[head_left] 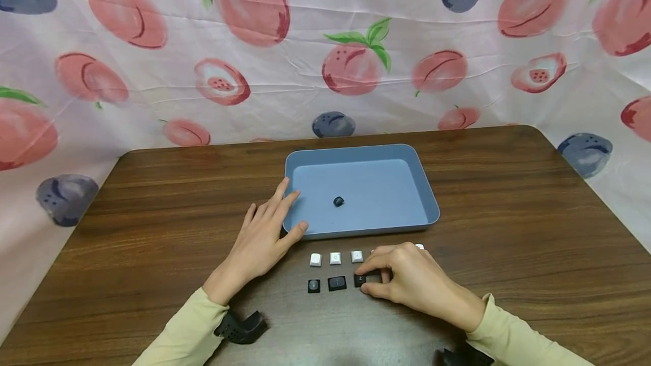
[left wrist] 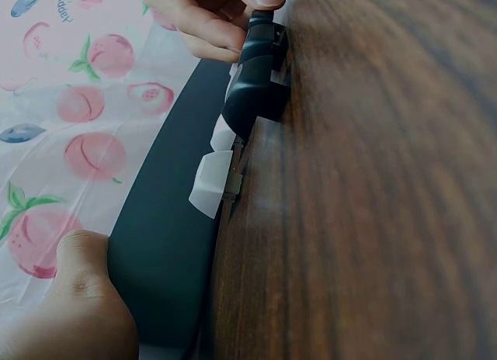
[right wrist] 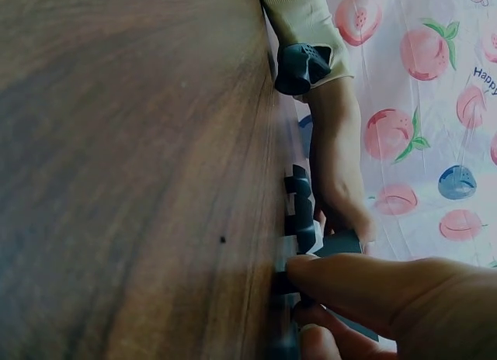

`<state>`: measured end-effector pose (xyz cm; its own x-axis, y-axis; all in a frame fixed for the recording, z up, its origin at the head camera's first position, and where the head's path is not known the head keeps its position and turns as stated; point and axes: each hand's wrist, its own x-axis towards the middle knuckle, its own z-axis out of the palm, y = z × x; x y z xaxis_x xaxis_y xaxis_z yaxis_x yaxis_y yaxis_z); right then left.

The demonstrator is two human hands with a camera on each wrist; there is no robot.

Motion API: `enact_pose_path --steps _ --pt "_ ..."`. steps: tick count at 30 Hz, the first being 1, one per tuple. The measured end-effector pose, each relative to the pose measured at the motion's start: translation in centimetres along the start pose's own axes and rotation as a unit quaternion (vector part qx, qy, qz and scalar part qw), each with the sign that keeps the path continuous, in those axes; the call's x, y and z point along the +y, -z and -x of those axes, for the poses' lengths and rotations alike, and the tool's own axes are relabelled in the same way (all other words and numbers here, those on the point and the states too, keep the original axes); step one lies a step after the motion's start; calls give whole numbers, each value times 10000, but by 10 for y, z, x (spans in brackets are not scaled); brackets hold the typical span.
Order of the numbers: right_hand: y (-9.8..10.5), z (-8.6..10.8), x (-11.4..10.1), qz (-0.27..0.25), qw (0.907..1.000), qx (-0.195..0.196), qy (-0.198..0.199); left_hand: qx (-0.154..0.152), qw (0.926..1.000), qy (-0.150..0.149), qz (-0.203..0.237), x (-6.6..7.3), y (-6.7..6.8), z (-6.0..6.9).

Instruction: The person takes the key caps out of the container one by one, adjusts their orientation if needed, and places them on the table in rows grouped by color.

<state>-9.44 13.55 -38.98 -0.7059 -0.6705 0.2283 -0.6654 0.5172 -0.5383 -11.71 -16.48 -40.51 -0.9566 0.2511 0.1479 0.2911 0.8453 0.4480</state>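
Observation:
With thumb and forefinger, my right hand (head_left: 407,275) pinches a black keycap (head_left: 359,280) in the front row; the wrist view shows fingertips at its sides. Left of it lie a wider black keycap (head_left: 337,283) and a small black keycap (head_left: 313,286). Behind runs a row of white keycaps (head_left: 334,258), partly covered by the right hand. My left hand (head_left: 261,239) rests with straight, spread fingers on the left edge of a blue tray (head_left: 376,230). A single dark keycap (head_left: 338,201) lies inside the tray, left of its middle.
A brown wooden table (head_left: 178,230) carries everything. Behind it hangs a fruit-printed cloth (head_left: 285,89). Black wrist devices (head_left: 241,327) sit at both sleeves, low over the tabletop.

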Motion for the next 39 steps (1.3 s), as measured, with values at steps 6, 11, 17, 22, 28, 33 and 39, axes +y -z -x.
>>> enact_pose_path --steps 6,11,17,22,28,33,39 --pt "1 -1 -2 -6 9997 -120 -213 -7 10000 2 -25 0 1 -1" --pt "2 -1 -5 41 9993 -188 -319 -4 10000 12 -29 0 1 -1" --pt "3 -3 -7 81 9995 75 -288 14 10000 15 -27 -1 0 -1" --pt "2 -10 -5 -126 9975 692 -9 16 10000 11 -5 -1 1 -1" --pt "3 -27 5 -219 9852 1626 494 40 10000 11 -12 -1 0 -2" --pt "6 -42 16 -82 9773 2077 411 58 10000 -2 -29 -2 0 -1" --pt "3 -58 23 1 9852 1712 -108 84 9999 -37 -56 -2 -1 -1"
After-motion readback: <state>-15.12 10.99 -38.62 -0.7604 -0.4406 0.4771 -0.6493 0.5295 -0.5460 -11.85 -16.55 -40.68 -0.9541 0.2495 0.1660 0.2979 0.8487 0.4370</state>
